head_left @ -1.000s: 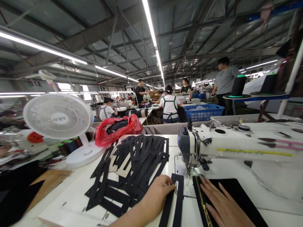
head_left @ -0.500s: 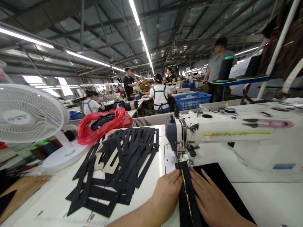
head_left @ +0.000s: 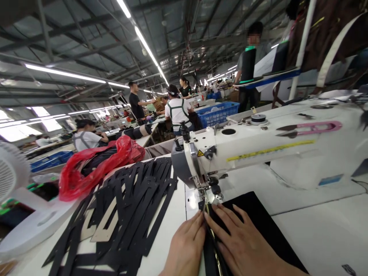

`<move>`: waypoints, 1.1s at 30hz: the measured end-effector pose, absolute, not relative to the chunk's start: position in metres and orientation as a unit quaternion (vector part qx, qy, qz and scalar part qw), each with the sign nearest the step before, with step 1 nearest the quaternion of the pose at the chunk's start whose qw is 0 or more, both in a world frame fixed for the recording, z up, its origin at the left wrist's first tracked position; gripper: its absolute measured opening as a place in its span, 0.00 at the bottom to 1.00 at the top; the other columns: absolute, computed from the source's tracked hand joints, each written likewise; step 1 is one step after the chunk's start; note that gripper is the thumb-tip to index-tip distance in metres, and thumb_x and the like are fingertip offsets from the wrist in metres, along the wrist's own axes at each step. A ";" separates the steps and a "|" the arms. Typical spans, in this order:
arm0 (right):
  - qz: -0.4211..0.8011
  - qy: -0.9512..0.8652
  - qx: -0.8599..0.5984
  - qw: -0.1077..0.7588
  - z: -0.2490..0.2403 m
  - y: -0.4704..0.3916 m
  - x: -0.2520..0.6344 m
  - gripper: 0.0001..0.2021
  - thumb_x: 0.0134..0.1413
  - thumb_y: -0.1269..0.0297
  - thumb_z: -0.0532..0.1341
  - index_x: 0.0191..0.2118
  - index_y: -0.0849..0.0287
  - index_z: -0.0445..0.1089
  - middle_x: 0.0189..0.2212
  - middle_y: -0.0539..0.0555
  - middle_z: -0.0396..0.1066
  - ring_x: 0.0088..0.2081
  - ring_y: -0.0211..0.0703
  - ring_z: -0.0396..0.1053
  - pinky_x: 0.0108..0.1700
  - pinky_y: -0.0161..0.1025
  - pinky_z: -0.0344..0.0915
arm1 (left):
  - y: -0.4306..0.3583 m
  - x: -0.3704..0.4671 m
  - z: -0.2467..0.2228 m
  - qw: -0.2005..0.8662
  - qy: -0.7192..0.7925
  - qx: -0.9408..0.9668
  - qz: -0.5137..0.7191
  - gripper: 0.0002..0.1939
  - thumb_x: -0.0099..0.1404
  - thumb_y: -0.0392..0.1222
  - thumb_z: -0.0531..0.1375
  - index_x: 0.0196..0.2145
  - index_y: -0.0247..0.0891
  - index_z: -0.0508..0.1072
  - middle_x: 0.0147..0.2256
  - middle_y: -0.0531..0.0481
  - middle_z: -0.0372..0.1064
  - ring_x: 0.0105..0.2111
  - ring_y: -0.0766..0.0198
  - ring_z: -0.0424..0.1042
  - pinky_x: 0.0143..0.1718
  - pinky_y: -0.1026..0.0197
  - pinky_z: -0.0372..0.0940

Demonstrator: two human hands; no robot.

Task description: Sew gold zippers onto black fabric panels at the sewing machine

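Note:
A black strip with a gold-toothed zipper [head_left: 217, 260] runs under the presser foot of a white sewing machine [head_left: 247, 147]. My left hand [head_left: 188, 239] presses on the strip's left edge, fingers together and pointing at the needle area. On the right side, my right hand [head_left: 238, 237] lies flat with its fingers spread, its index finger along the zipper. Beneath that hand is a larger black fabric piece [head_left: 264, 222]. Many black frame-shaped pieces [head_left: 129, 211], some showing beige sides, are heaped on the table to the left.
A red plastic bag [head_left: 76, 174] sits behind the heap, beside a white fan [head_left: 31, 218]. Pink-handled snips [head_left: 319, 127] lie on the machine arm. Thread cones [head_left: 247, 65] stand on a rack. Beyond are a blue basket [head_left: 220, 114] and several people.
The view has turned and tilted. The strip's front end is now further under the presser foot. My right hand's fingers have spread and reach nearer the zipper.

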State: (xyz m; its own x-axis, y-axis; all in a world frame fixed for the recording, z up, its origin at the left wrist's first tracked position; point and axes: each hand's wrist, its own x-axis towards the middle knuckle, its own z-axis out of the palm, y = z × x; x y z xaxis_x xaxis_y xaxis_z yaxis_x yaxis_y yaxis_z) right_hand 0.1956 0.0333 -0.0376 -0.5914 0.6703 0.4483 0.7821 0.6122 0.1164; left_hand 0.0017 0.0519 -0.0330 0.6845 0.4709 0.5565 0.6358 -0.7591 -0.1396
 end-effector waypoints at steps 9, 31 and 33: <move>-0.020 -0.884 -0.429 0.185 -0.032 0.032 0.196 0.28 0.58 0.63 0.50 0.64 0.53 0.46 0.60 0.60 0.54 0.58 0.57 0.55 0.54 0.59 0.52 | 0.057 -0.007 -0.036 0.131 -0.290 -0.915 -0.250 0.16 0.68 0.33 0.45 0.48 0.31 0.68 0.45 0.39 0.71 0.47 0.60 0.71 0.45 0.64 0.69; -0.068 -0.890 -0.399 0.211 -0.030 0.028 0.202 0.26 0.57 0.66 0.50 0.62 0.58 0.52 0.59 0.58 0.55 0.59 0.51 0.54 0.58 0.50 0.52 | 0.060 0.001 -0.061 0.144 -0.326 -0.888 -0.290 0.17 0.68 0.31 0.42 0.41 0.33 0.70 0.46 0.39 0.70 0.47 0.57 0.70 0.43 0.53 0.70; -0.115 -0.894 -0.377 0.213 -0.033 0.029 0.204 0.28 0.55 0.68 0.52 0.63 0.56 0.50 0.60 0.56 0.55 0.58 0.50 0.55 0.57 0.49 0.55 | 0.059 0.004 -0.053 0.142 -0.316 -0.889 -0.298 0.17 0.69 0.32 0.43 0.40 0.33 0.70 0.44 0.40 0.71 0.46 0.57 0.70 0.43 0.52 0.70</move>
State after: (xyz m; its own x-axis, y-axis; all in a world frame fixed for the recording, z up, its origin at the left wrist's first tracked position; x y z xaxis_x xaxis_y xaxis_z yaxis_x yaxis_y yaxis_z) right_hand 0.2042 0.0294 -0.0326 -0.6244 0.6253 0.4680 0.7236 0.6888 0.0451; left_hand 0.0039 0.0589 -0.0530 0.6225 0.4774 0.6201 0.6470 -0.7597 -0.0646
